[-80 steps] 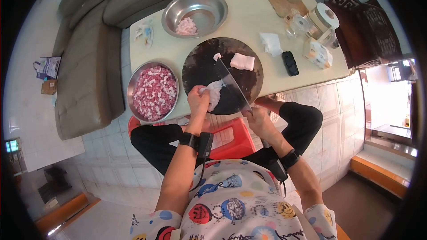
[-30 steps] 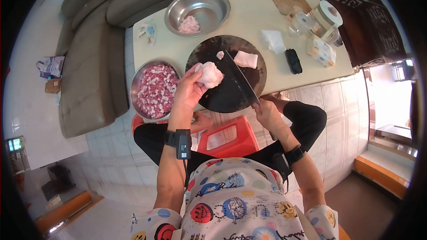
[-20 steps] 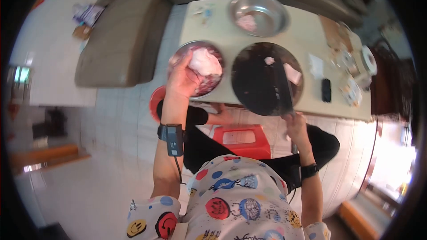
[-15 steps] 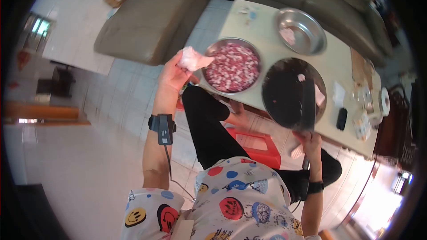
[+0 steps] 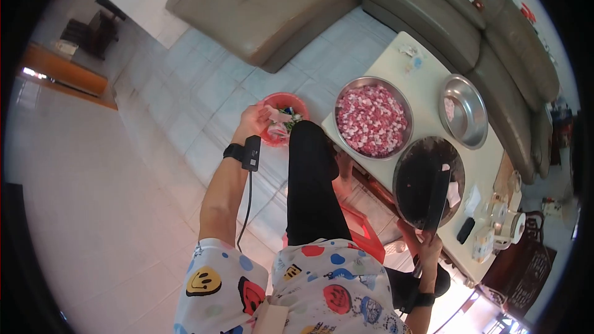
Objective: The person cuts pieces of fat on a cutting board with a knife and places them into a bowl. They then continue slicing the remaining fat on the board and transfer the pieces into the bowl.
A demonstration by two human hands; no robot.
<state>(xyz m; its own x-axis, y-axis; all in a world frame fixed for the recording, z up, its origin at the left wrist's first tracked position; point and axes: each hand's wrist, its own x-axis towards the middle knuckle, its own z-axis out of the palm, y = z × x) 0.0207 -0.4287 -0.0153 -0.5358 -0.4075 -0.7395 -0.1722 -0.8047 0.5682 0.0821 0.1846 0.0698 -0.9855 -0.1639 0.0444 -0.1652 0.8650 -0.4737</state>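
Observation:
My left hand (image 5: 253, 120) reaches down at the rim of a red plastic bin (image 5: 286, 98) on the floor, fingers closed on a pale piece of pork fat (image 5: 273, 113). More pale scraps and some green and dark rubbish lie in the bin. My right hand (image 5: 429, 248) grips the handle of a cleaver (image 5: 439, 196), its dark blade lying over the round black chopping board (image 5: 413, 179). A white piece of fat (image 5: 453, 194) and a small scrap sit on the board by the blade. Beside the board stands a steel basin full of diced red-and-white meat (image 5: 374, 121).
A second steel basin (image 5: 473, 111) with a pale piece inside stands at the table's far side. A dark case (image 5: 466, 231), a tissue and glass jars are on the right of the cream table (image 5: 401, 52). A red stool (image 5: 365, 230) and grey sofa (image 5: 272, 9) are nearby.
My left hand has moved from beside the meat basin, down and over to the red bin, carrying the fat. The view has swung left. My right hand still holds the cleaver at the board.

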